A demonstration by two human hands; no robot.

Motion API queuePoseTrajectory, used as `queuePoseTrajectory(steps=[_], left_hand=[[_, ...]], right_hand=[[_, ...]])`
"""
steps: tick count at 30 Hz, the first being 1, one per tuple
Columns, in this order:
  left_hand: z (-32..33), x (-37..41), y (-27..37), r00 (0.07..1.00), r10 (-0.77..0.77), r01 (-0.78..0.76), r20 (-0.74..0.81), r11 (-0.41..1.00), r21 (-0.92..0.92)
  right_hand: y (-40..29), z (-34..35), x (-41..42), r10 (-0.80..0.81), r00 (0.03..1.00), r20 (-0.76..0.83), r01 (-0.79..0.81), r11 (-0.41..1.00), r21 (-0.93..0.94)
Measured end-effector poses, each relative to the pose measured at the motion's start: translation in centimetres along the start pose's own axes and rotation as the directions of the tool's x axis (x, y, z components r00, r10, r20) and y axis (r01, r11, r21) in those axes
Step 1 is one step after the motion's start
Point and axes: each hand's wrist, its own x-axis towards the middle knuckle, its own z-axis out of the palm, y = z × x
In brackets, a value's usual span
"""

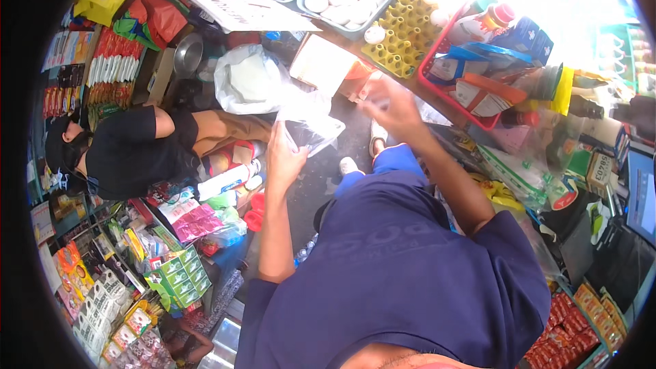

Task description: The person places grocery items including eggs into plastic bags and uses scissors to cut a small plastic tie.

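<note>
My left hand (287, 159) grips the edge of a clear plastic bag (315, 130), which spreads out beyond the fingers. Past it, a larger whitish plastic bag (251, 79) holds something white that I cannot make out. My right hand (394, 107) is blurred, its fingers bent close to an orange-and-white packet (359, 79). Whether those fingers hold the packet is unclear. Just behind the packet stands an open box with a pale inner face (320, 64).
Trays of white eggs (346, 0), a yellow egg tray (400, 33) and a red basket (428, 74) of goods line the counter ahead. A person in a black shirt (133, 151) sits at left, beside packed shelves. Another person's arm (200, 346) shows lower left. A monitor (643, 184) stands right.
</note>
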Motion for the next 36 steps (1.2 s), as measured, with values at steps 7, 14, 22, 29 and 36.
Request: queuePoseTrajectory(steps=[7,14,22,29,36], left_hand=[[3.5,0.1,-2.1,0.997,0.078,-0.076,0.026,0.996,-0.054],[4.6,-2.7,-4.0,0.992,0.121,-0.122,-0.014,0.988,-0.094],[4.7,-4.5,-5.8,0.998,0.008,0.002,0.063,0.988,-0.156],[4.1,-3.8,-4.7,0.997,0.024,-0.008,0.078,0.98,-0.197],[4.3,-3.1,-4.9,0.996,0.071,-0.06,0.05,0.981,-0.182]], right_hand=[[-2.6,-0.8,9.8,-0.232,0.906,-0.353,-0.047,0.775,-0.63],[-3.2,-1.5,11.9,0.02,0.947,-0.321,-0.264,0.62,-0.739],[-3.6,-1.3,12.2,0.033,0.954,-0.299,-0.274,0.501,-0.821],[-3.8,-1.4,11.8,-0.013,0.954,-0.301,-0.248,0.532,-0.809],[-4.6,-1.5,11.1,-0.039,0.888,-0.459,-0.308,0.691,-0.654]])
